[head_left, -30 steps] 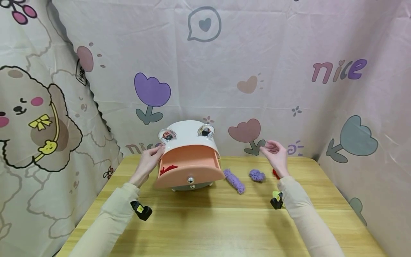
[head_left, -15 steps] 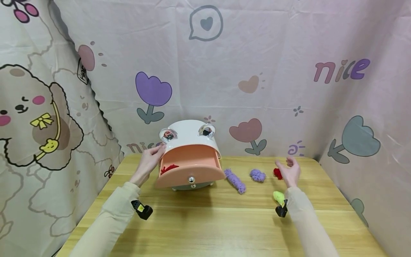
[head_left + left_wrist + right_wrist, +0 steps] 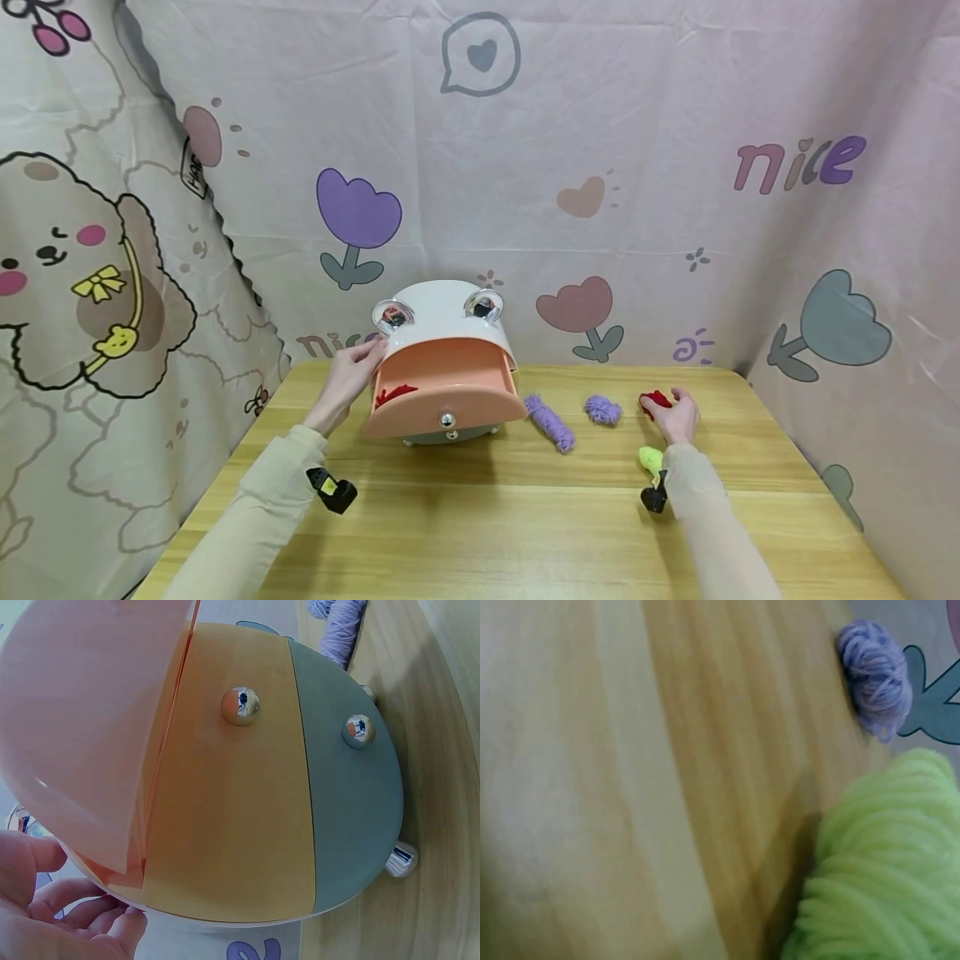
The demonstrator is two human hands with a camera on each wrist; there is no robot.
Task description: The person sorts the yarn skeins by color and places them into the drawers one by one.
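Observation:
A white frog-shaped drawer cabinet (image 3: 442, 304) stands left of centre on the table, with two round shiny eyes on top. Its upper pink drawer (image 3: 450, 408) is pulled out, and red yarn (image 3: 393, 393) shows inside. My left hand (image 3: 345, 379) touches the cabinet's left side; its fingertips rest along the edge in the left wrist view. Over on the right, my right hand (image 3: 678, 417) pinches a small bundle of red yarn (image 3: 654, 400) low at the table. A green yarn bundle (image 3: 892, 870) lies just below that hand.
Between the cabinet and my right hand lie a long purple yarn skein (image 3: 551, 423) and a small purple yarn bundle (image 3: 602, 409). A yellow drawer (image 3: 232, 795) and a grey-green drawer (image 3: 349, 780) are closed. Patterned curtain hangs behind the wooden table (image 3: 525, 533).
My right hand has moved right and down from above the back of the table to the red yarn bundle, and its fingers have closed there. The left hand stays on the cabinet.

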